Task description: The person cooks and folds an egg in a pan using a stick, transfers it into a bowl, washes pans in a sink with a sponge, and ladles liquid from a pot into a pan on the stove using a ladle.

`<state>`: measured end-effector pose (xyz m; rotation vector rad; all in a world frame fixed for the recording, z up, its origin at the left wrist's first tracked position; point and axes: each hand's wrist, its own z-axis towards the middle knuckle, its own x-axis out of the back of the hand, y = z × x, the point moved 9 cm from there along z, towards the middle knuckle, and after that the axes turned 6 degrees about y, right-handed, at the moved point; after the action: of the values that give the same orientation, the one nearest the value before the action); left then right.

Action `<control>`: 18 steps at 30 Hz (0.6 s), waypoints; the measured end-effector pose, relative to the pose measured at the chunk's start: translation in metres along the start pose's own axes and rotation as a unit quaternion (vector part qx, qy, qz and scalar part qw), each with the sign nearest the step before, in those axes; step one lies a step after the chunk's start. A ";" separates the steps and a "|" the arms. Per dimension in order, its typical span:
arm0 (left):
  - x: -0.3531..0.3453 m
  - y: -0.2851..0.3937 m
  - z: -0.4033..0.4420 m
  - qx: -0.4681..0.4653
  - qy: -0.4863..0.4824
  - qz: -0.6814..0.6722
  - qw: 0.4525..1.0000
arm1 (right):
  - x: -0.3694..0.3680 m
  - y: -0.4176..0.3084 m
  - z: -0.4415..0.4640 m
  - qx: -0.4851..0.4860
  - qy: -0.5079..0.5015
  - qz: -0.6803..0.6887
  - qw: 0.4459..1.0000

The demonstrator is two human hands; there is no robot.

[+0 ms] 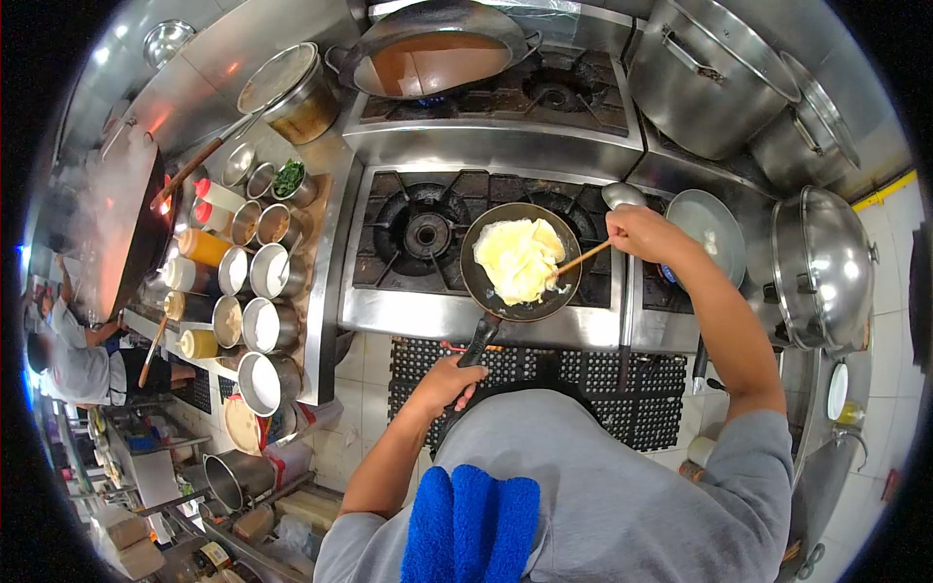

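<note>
My left hand point(449, 385) is wrapped round the black handle of a frying pan point(473, 282). The pan is over the right burner of the front stove, and soft yellow egg point(520, 257) lies folded in it. Between the fingers of my right hand point(643, 231) is a thin wooden stick point(585, 257), perhaps a chopstick. Its tip touches the egg's right side. A metal ladle point(623, 195) lies just beyond that hand, its long handle passing under my wrist towards the stove's front edge.
On the left counter stand several metal containers point(262, 325) and squeeze bottles point(202, 248). Another pan point(705, 228) sits right of my right hand. Behind are a wok point(437, 60) of brown liquid and a large pot point(705, 92). Far left, a person point(78, 340) is near a steaming wok point(126, 223).
</note>
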<state>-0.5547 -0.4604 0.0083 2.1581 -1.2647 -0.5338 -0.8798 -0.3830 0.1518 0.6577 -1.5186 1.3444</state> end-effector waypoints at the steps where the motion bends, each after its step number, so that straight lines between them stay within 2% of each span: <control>1: 0.000 0.000 0.000 -0.002 -0.002 -0.001 1.000 | 0.000 0.002 0.000 0.001 0.000 -0.001 1.000; 4: -0.001 0.000 -0.002 0.005 -0.003 -0.019 1.000 | 0.005 0.001 0.002 0.011 -0.004 -0.005 1.000; 6: 0.001 -0.001 -0.003 0.010 -0.001 -0.019 1.000 | 0.001 0.003 -0.004 -0.050 -0.109 0.019 0.993; 9: 0.004 -0.002 -0.001 0.007 0.002 -0.013 1.000 | 0.000 0.002 -0.003 -0.040 -0.130 -0.017 0.991; 10: 0.005 -0.001 -0.001 0.000 0.004 -0.009 1.000 | -0.004 0.004 -0.002 -0.041 -0.129 -0.017 0.991; 12: 0.006 0.004 -0.002 -0.003 0.008 0.005 1.000 | 0.001 -0.001 0.004 -0.004 -0.035 -0.024 0.999; 16: 0.007 -0.001 0.001 -0.004 0.008 0.013 1.000 | 0.008 -0.002 0.003 0.000 -0.016 -0.032 0.999; 18: 0.007 -0.002 0.002 -0.004 0.010 0.015 1.000 | 0.021 0.002 -0.004 -0.036 -0.010 -0.011 0.999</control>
<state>-0.5514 -0.4660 0.0054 2.1286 -1.2804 -0.5025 -0.8888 -0.3749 0.1699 0.6434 -1.5636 1.2643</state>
